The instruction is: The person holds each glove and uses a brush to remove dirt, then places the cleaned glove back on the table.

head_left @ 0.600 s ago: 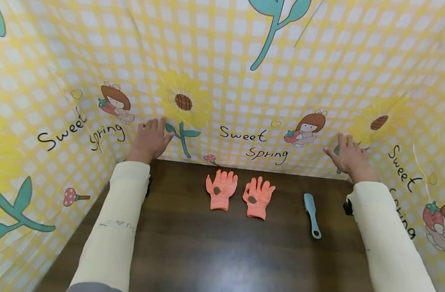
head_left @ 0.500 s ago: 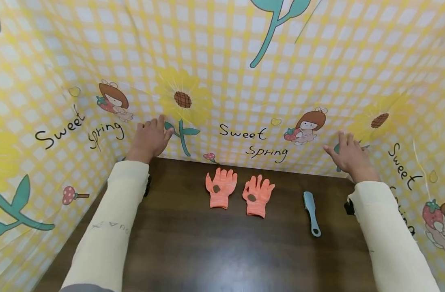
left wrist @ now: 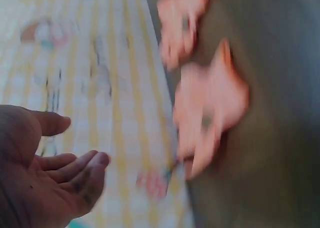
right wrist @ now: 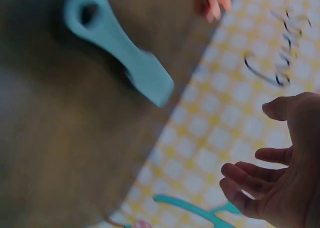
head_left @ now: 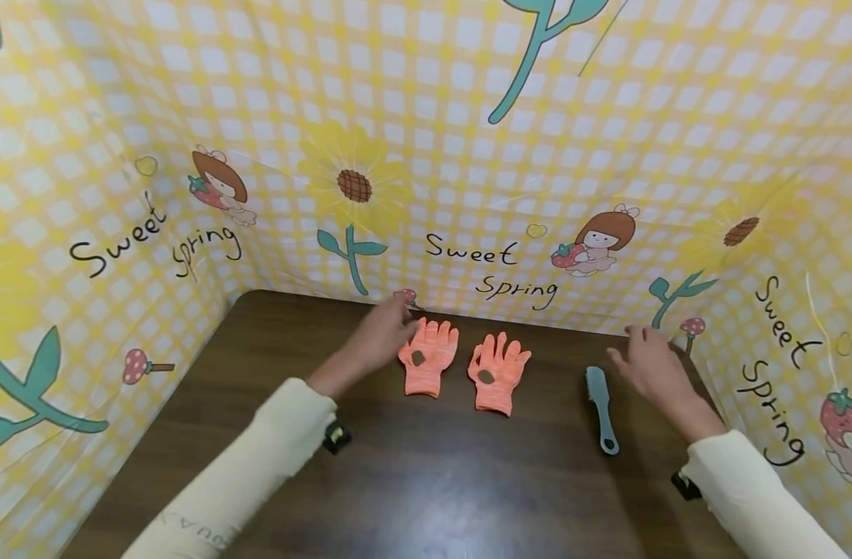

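Two orange knit gloves lie side by side near the back of the table, each with a dark patch: the left glove [head_left: 427, 365] and the right glove [head_left: 497, 379]. My left hand [head_left: 384, 335] hovers at the left glove's thumb side and overlaps it in the head view. In the left wrist view that hand [left wrist: 60, 173] holds nothing, its fingers loosely bent. A light blue brush-like tool with a holed handle [head_left: 603, 411] lies at the right. Just right of its wide end is my right hand [head_left: 656, 365], fingers relaxed and holding nothing, as the right wrist view also shows.
A yellow checked cloth wall [head_left: 453, 171] with printed flowers and lettering rises along the table's back and both sides. The dark wooden table [head_left: 432, 481] stretches toward me in front of the gloves. Each wrist carries a small black device.
My left hand has moved right from the back left corner to the left glove. My right hand has come down from the cloth wall toward the blue tool. The gloves and tool stay put.
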`<state>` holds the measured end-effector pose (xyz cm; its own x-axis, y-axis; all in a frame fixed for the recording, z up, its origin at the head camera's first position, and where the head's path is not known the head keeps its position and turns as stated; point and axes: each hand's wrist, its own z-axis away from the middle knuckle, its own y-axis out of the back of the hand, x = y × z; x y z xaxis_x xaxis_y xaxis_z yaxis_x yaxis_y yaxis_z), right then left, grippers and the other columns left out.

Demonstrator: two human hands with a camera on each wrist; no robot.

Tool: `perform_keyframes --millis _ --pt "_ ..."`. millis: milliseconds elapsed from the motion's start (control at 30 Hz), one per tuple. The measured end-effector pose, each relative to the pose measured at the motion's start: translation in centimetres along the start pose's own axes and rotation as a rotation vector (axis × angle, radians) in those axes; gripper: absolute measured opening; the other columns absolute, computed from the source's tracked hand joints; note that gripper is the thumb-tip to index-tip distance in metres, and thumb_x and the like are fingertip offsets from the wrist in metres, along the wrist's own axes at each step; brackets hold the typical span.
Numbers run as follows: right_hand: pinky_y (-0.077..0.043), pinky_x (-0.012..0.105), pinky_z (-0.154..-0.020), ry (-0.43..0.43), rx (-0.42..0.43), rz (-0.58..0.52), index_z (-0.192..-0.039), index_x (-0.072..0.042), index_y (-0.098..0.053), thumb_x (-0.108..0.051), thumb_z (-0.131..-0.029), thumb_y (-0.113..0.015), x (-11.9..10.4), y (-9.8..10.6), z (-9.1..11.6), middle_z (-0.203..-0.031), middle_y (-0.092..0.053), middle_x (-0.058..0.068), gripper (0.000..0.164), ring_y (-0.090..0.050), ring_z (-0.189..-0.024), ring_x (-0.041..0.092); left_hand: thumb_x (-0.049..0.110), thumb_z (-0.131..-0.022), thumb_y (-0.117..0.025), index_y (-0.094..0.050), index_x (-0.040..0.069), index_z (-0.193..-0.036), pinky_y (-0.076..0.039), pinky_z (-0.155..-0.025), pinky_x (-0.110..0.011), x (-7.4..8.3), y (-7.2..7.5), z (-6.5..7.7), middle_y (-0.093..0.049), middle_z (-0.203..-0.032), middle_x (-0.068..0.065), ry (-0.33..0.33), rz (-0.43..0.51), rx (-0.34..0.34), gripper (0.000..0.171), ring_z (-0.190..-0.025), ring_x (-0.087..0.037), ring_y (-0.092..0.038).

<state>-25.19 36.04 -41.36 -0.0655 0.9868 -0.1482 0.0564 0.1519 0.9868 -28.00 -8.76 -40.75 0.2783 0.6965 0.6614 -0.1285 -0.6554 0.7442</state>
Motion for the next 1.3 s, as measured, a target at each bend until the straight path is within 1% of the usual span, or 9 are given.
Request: perform_keyframes --millis 167,300,367,433,533,600,800,1067,1300 --pt "-0.053 0.063 -0.08 -0.014 -0.014 -0.02 -0.135 0.023 -0.039 -0.029 -0.103 -0.056 -0.5 -3.0 2.5 -0.128 -0.046 0.048 0.064 -0.054 -0.11 0.06 0.022 -0.104 -0.06 -0.047 -0.006 -0.147 -0.052 -0.066 -0.031 1.6 -6.6 0.1 -0.068 -0.12 -0.023 0.061 0.156 -0.108 0.053 -0.069 -0.018 -0.062" --pt "-0.054 0.061 -0.075 -0.024 -0.018 -0.022 -0.131 0.024 -0.042 -0.027 -0.102 -0.058 -0.5 -5.0 3.8 -0.123 -0.049 0.047 0.061 -0.057 -0.104 0.059 0.025 -0.103 -0.062 -0.05 -0.012 -0.141 -0.039 -0.054 -0.03 2.4 -11.6 -0.5 -0.068 -0.11 -0.035 0.111 0.23 -0.131 0.055 -0.047 -0.018 -0.04" --pt "-0.055 0.059 -0.072 -0.03 -0.016 -0.021 -0.129 0.024 -0.043 -0.026 -0.101 -0.06 -0.5 -6.0 4.3 -0.12 -0.051 0.046 0.059 -0.059 -0.1 0.057 0.028 -0.103 -0.062 -0.058 -0.012 -0.132 -0.043 -0.06 -0.035 3.0 -13.4 -0.8 -0.065 -0.114 -0.037 0.161 0.228 -0.121 0.05 -0.057 -0.022 -0.048" --pt "-0.055 0.057 -0.068 -0.045 -0.012 -0.026 -0.125 0.023 -0.045 -0.026 -0.1 -0.061 -0.2 -6.8 4.7 -0.116 -0.053 0.045 0.057 -0.061 -0.094 0.054 0.029 -0.102 -0.062 -0.062 -0.011 -0.121 -0.05 -0.075 -0.041 3.8 -15.1 -1.3 -0.06 -0.127 -0.031 0.191 0.174 -0.089 0.045 -0.08 -0.03 -0.057" --pt "-0.054 0.051 -0.06 -0.064 -0.011 -0.035 -0.117 0.021 -0.048 -0.025 -0.098 -0.065 0.1 -7.7 5.2 -0.108 -0.055 0.042 0.052 -0.062 -0.084 0.049 0.027 -0.101 -0.064 -0.059 -0.012 -0.118 -0.051 -0.091 -0.053 4.8 -17.1 -2.1 -0.054 -0.127 -0.028 0.24 0.044 -0.032 0.043 -0.11 -0.04 -0.054" --pt "-0.051 0.047 -0.056 -0.086 -0.025 -0.053 -0.111 0.017 -0.048 -0.026 -0.097 -0.067 0.3 -8.0 5.5 -0.105 -0.054 0.04 0.049 -0.06 -0.08 0.045 0.029 -0.1 -0.066 -0.053 -0.011 -0.124 -0.053 -0.092 -0.054 5.2 -18.2 -2.6 -0.053 -0.124 -0.027 0.273 -0.043 0.009 0.048 -0.111 -0.04 -0.052" --pt "-0.05 0.045 -0.06 -0.153 -0.087 -0.112 -0.105 0.01 -0.046 -0.031 -0.095 -0.07 0.4 -8.7 5.7 -0.106 -0.052 0.036 0.049 -0.058 -0.086 0.043 0.03 -0.097 -0.071 -0.051 -0.008 -0.126 -0.052 -0.093 -0.052 5.1 -20.2 -3.9 -0.052 -0.119 -0.025 0.361 -0.186 0.121 0.051 -0.106 -0.037 -0.049" --pt "-0.049 0.048 -0.064 -0.15 -0.091 -0.129 -0.107 0.011 -0.048 -0.034 -0.094 -0.071 0.6 -9.4 5.5 -0.102 -0.052 0.032 0.052 -0.057 -0.083 0.041 0.018 -0.096 -0.068 -0.057 -0.01 -0.118 -0.049 -0.094 -0.054 5.1 -20.5 -4.3 -0.057 -0.115 -0.028 0.365 -0.087 0.14 0.037 -0.105 -0.042 -0.051" --pt "-0.052 0.053 -0.07 -0.155 -0.09 -0.139 -0.11 0.013 -0.048 -0.032 -0.094 -0.071 0.7 -9.5 5.3 -0.105 -0.053 0.035 0.053 -0.06 -0.087 0.045 0.016 -0.097 -0.067 -0.064 -0.005 -0.106 -0.047 -0.093 -0.053 5.1 -20.6 -3.9 -0.061 -0.106 -0.023 0.3 -0.096 0.143 0.023 -0.101 -0.04 -0.053"
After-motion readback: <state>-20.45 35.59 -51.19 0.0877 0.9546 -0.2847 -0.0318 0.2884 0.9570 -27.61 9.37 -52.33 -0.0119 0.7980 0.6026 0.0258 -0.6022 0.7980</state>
